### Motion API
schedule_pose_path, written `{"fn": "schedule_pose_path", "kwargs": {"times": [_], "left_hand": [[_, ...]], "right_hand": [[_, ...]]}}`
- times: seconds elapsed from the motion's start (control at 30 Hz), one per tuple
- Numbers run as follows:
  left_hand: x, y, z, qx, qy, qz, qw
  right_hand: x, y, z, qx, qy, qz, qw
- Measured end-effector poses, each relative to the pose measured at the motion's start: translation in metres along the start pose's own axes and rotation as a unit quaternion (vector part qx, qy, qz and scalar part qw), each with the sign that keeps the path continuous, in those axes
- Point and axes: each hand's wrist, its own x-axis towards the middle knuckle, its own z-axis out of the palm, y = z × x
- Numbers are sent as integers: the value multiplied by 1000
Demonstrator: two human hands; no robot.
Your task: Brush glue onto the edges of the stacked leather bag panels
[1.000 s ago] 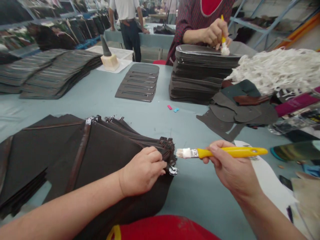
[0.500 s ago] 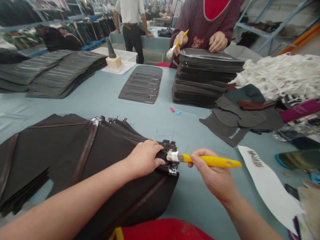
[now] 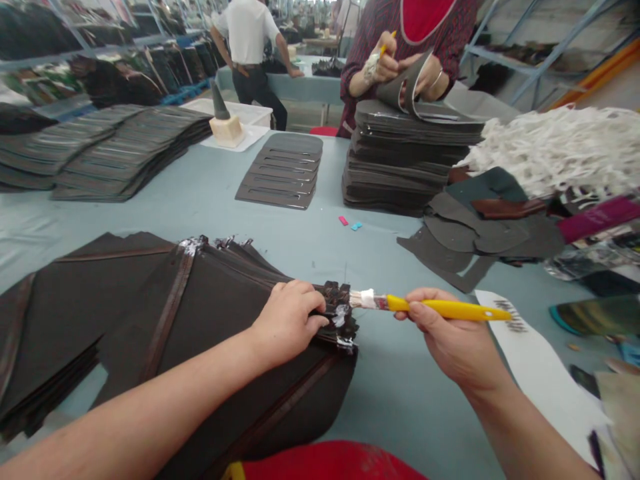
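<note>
Watching from across the room, I read the table (image 3: 415, 393) as a clock centred on the bristles (image 3: 355, 299), with the red apron (image 3: 345, 461) at six. The right hand (image 3: 450, 333), out at three o'clock, grasps a yellow-handled brush (image 3: 445, 309) toward its metal collar, the bristles aimed at nine. The left hand (image 3: 287, 321) lies at nine, on the layered dark panels (image 3: 150, 333) that spread away on that side; its fingers are curled, but whether they pinch a layer or only press down, I cannot tell. Just past them, the bunched strip ends (image 3: 337, 293) meet the bristles, or very nearly, and a white smear (image 3: 341, 316) sits on them toward eight.

To do this well, I'd say, the left hand wants to pin the layers firmly, so the ends don't spring about under the stroke. The white stuff looks thick and sits high on the bristles, so a light, flat stroke drawn outward toward three would likely spread it more evenly than a dab. The fingertips are close to the wet patch; easing them toward nine should spare them, and any drip is best kept off the broad dark faces
</note>
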Motion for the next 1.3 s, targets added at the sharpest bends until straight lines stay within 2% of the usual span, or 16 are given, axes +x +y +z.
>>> {"fn": "schedule_pose_path", "kwargs": {"times": [0.17, 0.27, 0.37, 0.43, 0.5, 0.63, 0.7, 0.77, 0.83, 0.9, 0.97, 1.03, 1.1, 1.2, 1.3], "left_hand": [[-1, 2, -1, -29, -3, 37, 999], [-2, 1, 0, -28, 4, 52, 998], [-4, -2, 1, -30, 8, 63, 998], [-6, -4, 2, -33, 8, 74, 997], [-8, -5, 3, -35, 11, 89, 995], [-9, -7, 5, -36, 21, 112, 993], [-9, -8, 3, -45, 25, 119, 992], [-8, -10, 0, -66, 13, 131, 989], [-5, -11, -4, -82, -9, 128, 988], [-1, -11, -7, -80, -31, 86, 993], [4, -9, -7, -60, -51, 14, 997], [10, -6, -5, -34, -70, -41, 996], [15, -4, -3, -10, -77, -54, 996], [18, -5, -1, 13, -91, -36, 995], [20, -8, -4, 27, -115, -32, 992]], "right_hand": [[3, 6, 4, 18, -41, 28, 999], [2, -1, 7, -49, -148, -4, 988], [-3, -18, 4, -63, -276, -62, 957], [-6, -29, -2, -53, -318, -75, 944], [-8, -36, -8, -51, -316, -78, 944], [-8, -36, -8, -88, -241, -111, 960], [-9, -36, -3, -111, -275, -112, 948], [-10, -36, 0, -107, -345, -99, 927], [-8, -34, -3, -83, -371, -84, 921], [-4, -28, -9, -54, -320, -74, 943], [2, -17, -12, -43, -209, -63, 975], [8, -4, -7, -58, -105, -43, 992], [10, 8, 4, -97, -81, -17, 992], [11, 15, 22, -142, -102, -1, 985], [10, 12, 27, -153, -47, -16, 987]]}}
